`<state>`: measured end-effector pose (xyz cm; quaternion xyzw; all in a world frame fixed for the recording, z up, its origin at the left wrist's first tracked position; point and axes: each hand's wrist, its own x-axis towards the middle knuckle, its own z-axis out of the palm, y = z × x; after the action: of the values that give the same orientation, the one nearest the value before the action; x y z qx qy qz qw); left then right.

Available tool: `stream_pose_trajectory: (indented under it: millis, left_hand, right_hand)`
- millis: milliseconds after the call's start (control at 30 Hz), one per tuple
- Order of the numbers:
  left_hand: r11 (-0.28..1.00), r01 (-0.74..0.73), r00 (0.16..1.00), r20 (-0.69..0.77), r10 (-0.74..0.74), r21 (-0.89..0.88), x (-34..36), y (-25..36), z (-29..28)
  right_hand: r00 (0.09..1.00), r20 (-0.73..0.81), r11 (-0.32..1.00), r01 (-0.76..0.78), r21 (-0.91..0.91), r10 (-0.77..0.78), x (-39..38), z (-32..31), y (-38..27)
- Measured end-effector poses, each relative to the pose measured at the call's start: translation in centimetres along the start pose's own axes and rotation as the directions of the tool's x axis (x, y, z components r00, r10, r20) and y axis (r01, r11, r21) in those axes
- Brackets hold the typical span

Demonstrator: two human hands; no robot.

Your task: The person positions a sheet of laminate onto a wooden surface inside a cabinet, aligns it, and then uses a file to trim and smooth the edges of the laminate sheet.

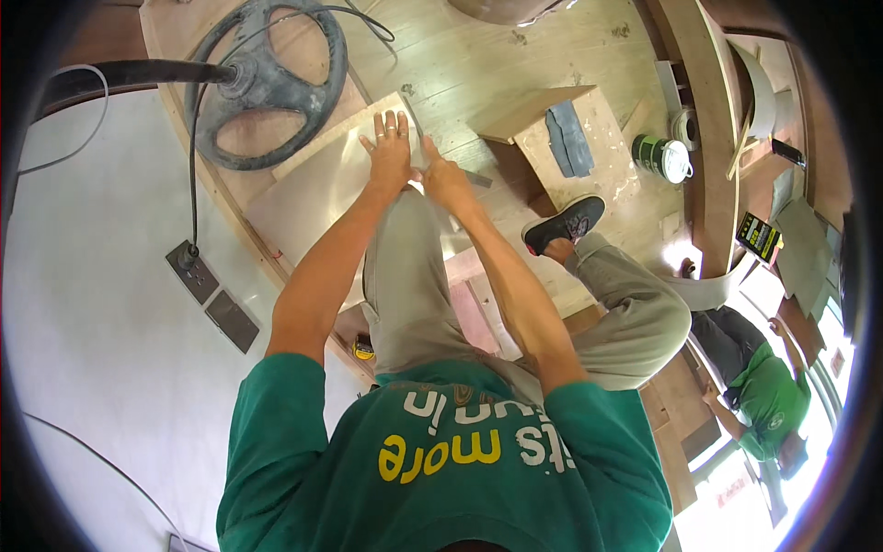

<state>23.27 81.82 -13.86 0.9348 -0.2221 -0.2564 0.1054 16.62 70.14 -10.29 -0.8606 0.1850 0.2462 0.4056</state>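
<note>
— So why is the left hand (390,147) spread flat, fingers wide?
— Probably to pin the pale laminate sheet (317,198) on the plywood board (354,124); the right hand (444,179) is closed on a thin blade-like tool at its right edge
— Room to move?
— The round machine (265,81) crowds the left; bare floor (487,55) lies ahead

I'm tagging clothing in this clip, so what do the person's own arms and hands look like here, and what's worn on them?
Both forearms are bare. Short green sleeves of a T-shirt end above the elbows. The left hand wears a ring on one finger; no gloves or watch show. The right hand is bare too, with no ring visible from this view.
</note>
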Motion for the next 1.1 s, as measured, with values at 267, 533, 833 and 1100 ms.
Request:
stream_pose_trajectory:
  millis: [267, 533, 833, 1100]
  left_hand:
    - [0.999, -0.038, 0.998, -0.058, 0.036, -0.025, 0.5, -0.5, 0.4]
    - [1.0, 0.005, 1.0, -0.016, -0.005, 0.015, 1.2, -0.5, -0.2]
    - [1.0, 0.016, 1.0, 0.015, -0.016, 0.024, 0.5, 0.2, -0.1]
    - [0.999, -0.026, 1.0, 0.009, 0.026, 0.019, 0.7, 0.6, 0.1]
  right_hand:
    - [1.0, -0.002, 1.0, -0.002, 0.031, 0.002, -0.5, -0.3, -0.1]
    - [0.999, -0.021, 0.999, 0.047, -0.022, -0.048, 0.4, 1.1, 2.8]
    - [0.998, -0.05, 0.998, 0.032, 0.059, -0.029, -0.8, 0.1, 2.4]
    - [0.998, -0.066, 0.999, -0.013, 0.034, 0.015, 0.0, 1.9, 4.1]
